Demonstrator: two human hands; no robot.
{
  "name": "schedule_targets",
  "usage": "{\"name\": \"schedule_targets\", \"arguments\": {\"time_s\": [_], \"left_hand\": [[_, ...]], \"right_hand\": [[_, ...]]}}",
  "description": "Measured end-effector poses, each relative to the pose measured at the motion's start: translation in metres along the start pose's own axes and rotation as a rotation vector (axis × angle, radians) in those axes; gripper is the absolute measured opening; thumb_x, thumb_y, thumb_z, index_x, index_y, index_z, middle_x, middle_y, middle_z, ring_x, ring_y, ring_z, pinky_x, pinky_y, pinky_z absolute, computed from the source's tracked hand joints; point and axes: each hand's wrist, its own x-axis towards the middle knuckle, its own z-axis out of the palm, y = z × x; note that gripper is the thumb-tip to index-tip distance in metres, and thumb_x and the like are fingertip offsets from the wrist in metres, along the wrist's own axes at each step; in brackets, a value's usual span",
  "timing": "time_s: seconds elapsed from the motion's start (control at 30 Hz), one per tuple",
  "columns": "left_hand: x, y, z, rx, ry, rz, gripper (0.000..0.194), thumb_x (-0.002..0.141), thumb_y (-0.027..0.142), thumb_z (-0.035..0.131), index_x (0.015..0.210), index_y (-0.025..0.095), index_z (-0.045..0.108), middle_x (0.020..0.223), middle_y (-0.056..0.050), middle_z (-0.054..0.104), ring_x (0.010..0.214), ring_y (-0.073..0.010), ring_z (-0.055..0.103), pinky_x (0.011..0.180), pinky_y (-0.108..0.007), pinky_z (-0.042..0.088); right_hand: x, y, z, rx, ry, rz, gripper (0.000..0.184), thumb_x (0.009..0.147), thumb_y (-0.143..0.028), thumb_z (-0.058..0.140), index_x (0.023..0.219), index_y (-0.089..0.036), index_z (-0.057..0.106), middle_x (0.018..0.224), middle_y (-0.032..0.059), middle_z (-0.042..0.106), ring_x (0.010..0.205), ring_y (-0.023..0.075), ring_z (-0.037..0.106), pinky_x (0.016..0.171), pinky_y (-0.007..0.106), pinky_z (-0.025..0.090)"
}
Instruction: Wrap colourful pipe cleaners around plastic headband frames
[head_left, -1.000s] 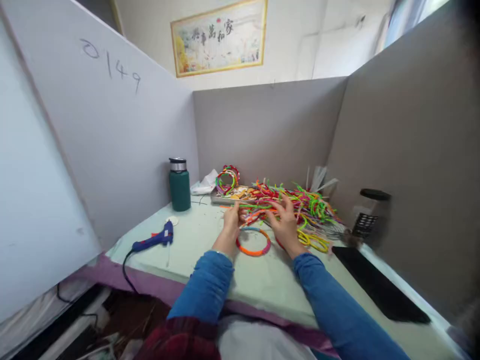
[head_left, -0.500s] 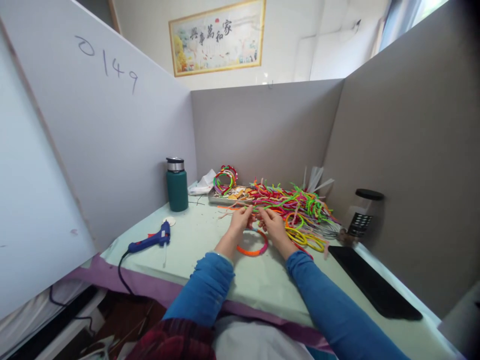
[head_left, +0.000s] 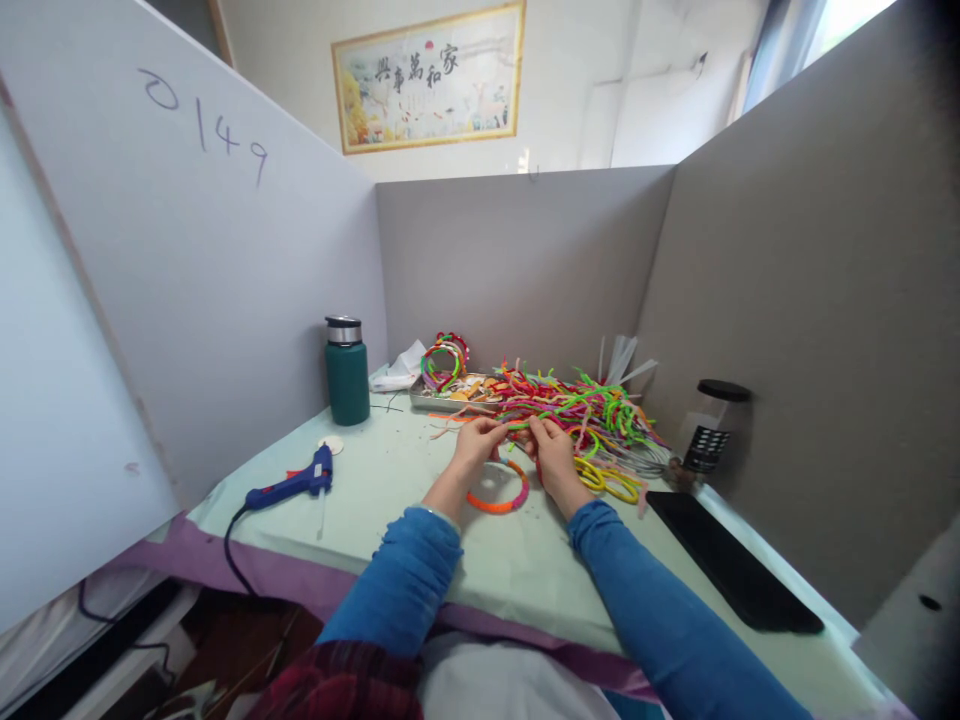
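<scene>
One ring [head_left: 498, 508] looks wrapped; beyond it, my left hand [head_left: 474, 447] and right hand [head_left: 555, 455] pinch an unwound green strand [head_left: 517, 426].

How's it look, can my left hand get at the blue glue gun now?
Probably yes: only pale tabletop lies between your left hand and the blue glue gun. That hand pinches a green strand together with the right hand, though, so it may need to let go first.

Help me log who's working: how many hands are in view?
2: the left hand and the right hand, close together by the orange ring, pinching a green strip. No others show.
</scene>
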Motion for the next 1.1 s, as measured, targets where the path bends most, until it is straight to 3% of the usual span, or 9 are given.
{"name": "schedule_targets", "arguments": {"time_s": [0.13,0.3,0.5,0.77,0.97,1.1], "left_hand": [[0.0021,-0.0039,0.0008,0.065,-0.057,0.018,0.027,0.071,0.039,0.066,0.072,0.012,0.064,0.049,0.004,0.05,0.04,-0.0069,0.044,0.041,-0.02,0.034],[0.0014,-0.0005,0.0011,0.144,-0.062,0.003,0.028,0.072,0.04,0.065,0.074,0.012,0.064,0.047,0.004,0.05,0.039,-0.007,0.045,0.042,-0.02,0.033],[-0.0007,0.0056,0.0037,0.401,-0.06,0.005,0.015,0.075,0.026,0.06,0.074,0.013,0.067,0.045,0.006,0.049,0.039,-0.0071,0.046,0.044,-0.019,0.033],[-0.0016,0.0019,0.0029,0.577,-0.079,0.143,0.016,0.076,0.02,0.056,0.077,0.017,0.071,0.058,0.001,0.061,0.051,-0.0093,0.051,0.052,-0.019,0.036],[-0.0014,0.0032,0.0011,0.68,-0.034,0.13,0.016,0.076,0.021,0.056,0.075,0.017,0.071,0.056,0.0,0.061,0.055,-0.0125,0.054,0.056,-0.021,0.038],[-0.0026,0.005,0.0017,0.74,-0.041,0.039,0.013,0.072,0.018,0.056,0.071,0.016,0.069,0.057,-0.002,0.062,0.059,-0.0153,0.057,0.059,-0.023,0.039]], "right_hand": [[0.002,0.0009,-0.0024,0.026,0.011,0.004,0.039,0.068,-0.056,0.066,0.069,-0.019,0.053,0.056,-0.0026,0.058,0.04,0.008,0.041,0.038,0.022,0.029],[-0.0029,0.0006,0.0018,-0.081,-0.086,0.039,0.042,0.065,-0.058,0.068,0.067,-0.017,0.056,0.057,0.0,0.06,0.041,0.0089,0.044,0.039,0.023,0.029],[-0.0031,0.0011,0.0001,-0.23,-0.03,0.0,0.046,0.065,-0.062,0.065,0.058,-0.017,0.055,0.055,0.001,0.06,0.041,0.0098,0.045,0.042,0.024,0.032],[-0.0015,0.0034,-0.002,-0.275,-0.014,-0.007,0.047,0.067,-0.063,0.062,0.056,-0.019,0.053,0.052,0.0006,0.058,0.041,0.0106,0.045,0.041,0.024,0.033],[-0.0027,0.0037,-0.0032,-0.359,-0.031,-0.047,0.046,0.07,-0.062,0.059,0.055,-0.019,0.054,0.051,0.0003,0.057,0.041,0.0116,0.046,0.043,0.025,0.034],[-0.0074,0.0013,-0.0013,-0.469,-0.049,-0.123,0.045,0.077,-0.056,0.055,0.053,-0.018,0.056,0.044,-0.0011,0.052,0.043,0.0125,0.046,0.048,0.026,0.035]]}}
